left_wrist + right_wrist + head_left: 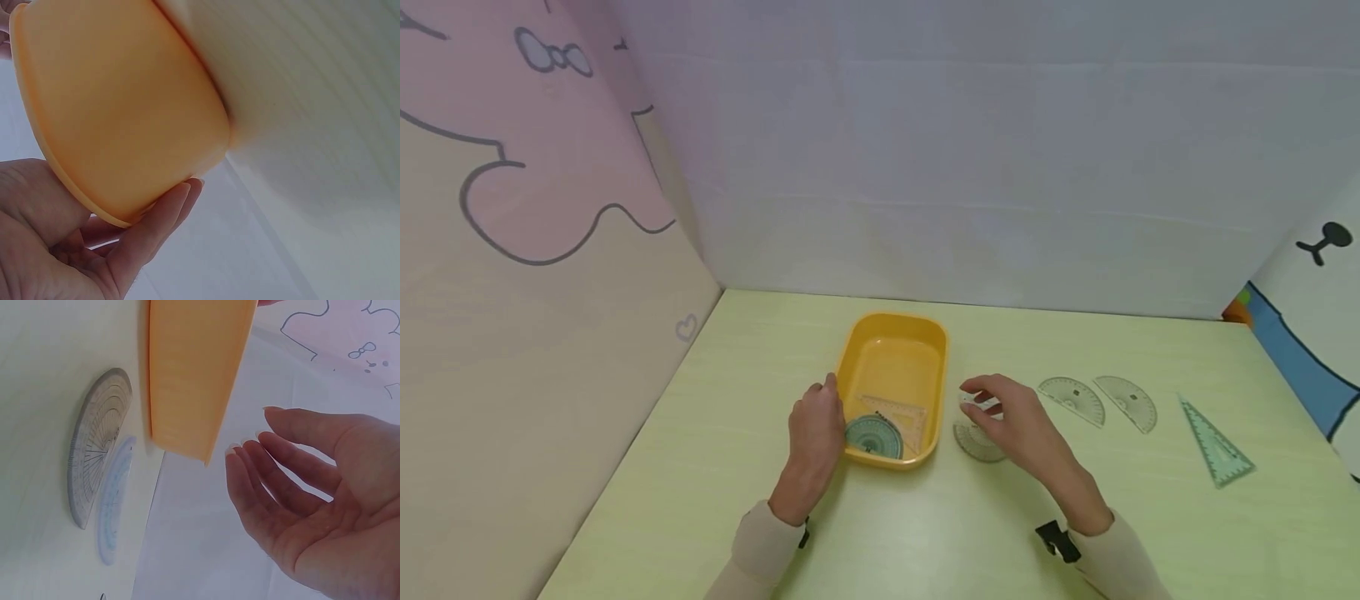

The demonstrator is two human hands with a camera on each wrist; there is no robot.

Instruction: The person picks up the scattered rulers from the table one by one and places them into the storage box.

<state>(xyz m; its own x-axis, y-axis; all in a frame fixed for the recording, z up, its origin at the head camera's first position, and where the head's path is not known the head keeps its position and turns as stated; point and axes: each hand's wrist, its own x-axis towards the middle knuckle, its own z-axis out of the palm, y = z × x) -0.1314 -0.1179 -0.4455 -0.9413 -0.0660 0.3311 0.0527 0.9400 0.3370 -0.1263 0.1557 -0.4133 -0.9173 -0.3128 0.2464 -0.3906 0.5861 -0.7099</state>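
Fingers (156, 219) of the left hand (817, 427), viewed from my remote station, pinch the rim of a yellow tray (898, 358), which stands on the counter (925, 533) just to their right. Inside the tray, at the end nearest these fingers, I note a green-tinted protractor (874, 437) partly overlapping a clear set square (919, 414).

Fingers of the right hand (1022, 425) hold nothing; the right wrist view shows me that they are loosely bent, with a moderate gap between thumb and fingertips. Near them, on the counter beside the tray, lies a clear protractor (94, 456), with a paler, bluish protractor (115, 500) next to it. To the right of these fingers lie two further protractors, one closer (1078, 400) and one beyond it (1126, 404); farthest to the right rests a green set square (1206, 433).

I judge the step in hand to be a pick-up not yet made: left fingers steadying the tray, right fingers poised over the nearest pieces. As I read it, the next move calls for the right fingers to descend, catch a thin edge and close gently, since so flat a piece may slide.
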